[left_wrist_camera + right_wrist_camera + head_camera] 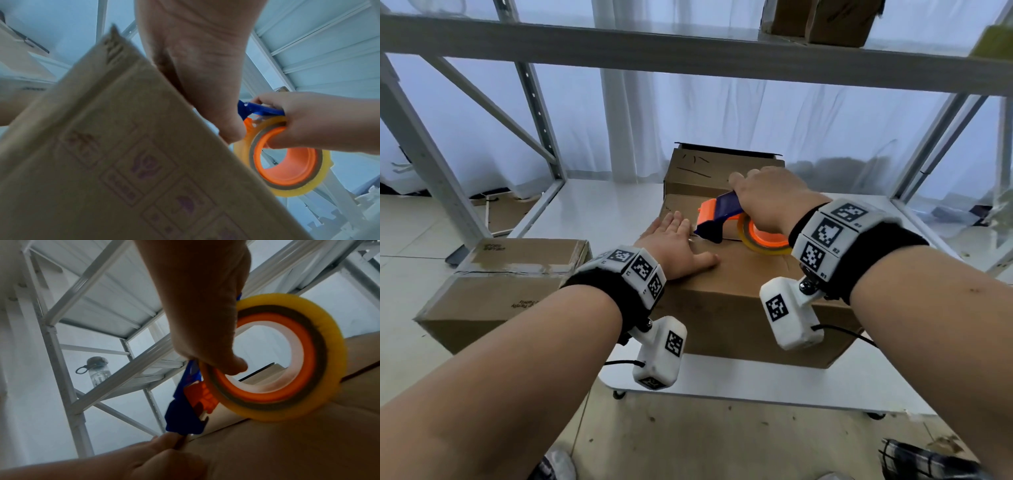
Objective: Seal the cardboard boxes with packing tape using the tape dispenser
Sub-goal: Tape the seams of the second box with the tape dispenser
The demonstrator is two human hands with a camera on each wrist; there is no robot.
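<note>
Head view, carrier: a white shelf board (599, 209) of a metal rack holds the cardboard box (726, 274) at its front edge.
Head view, left hand: the left hand (674, 246) lies flat on the left part of the box top, fingers straight and close together, thumb out to the right.
Head view, right hand: the right hand (767, 198) is curled round the tape dispenser (722, 219), whose blue body and orange front tip down onto the box top just right of the left fingertips.
Head view, tape: the yellowish tape roll (763, 240) on its orange hub rests against the box top under the right palm.
Head view, other boxes: a second box (503, 287) with tape along its top stands left of the shelf board; another box (822, 20) sits on the upper shelf near the right corner.
Left wrist view: the left palm (197, 65) presses on the box edge (123, 146); beyond it the right hand (320, 123) has fingers hooked through the roll (287, 170) and over the blue handle.
Right wrist view: the right hand (205, 308) grips the dispenser (187, 410), its blue end touching the box top (287, 447) beside the left fingers (164, 441); a strip of tape may run under the blade, too blurred to tell.
Right wrist view, background: a clear bottle (97, 371) stands on a rack shelf.
</note>
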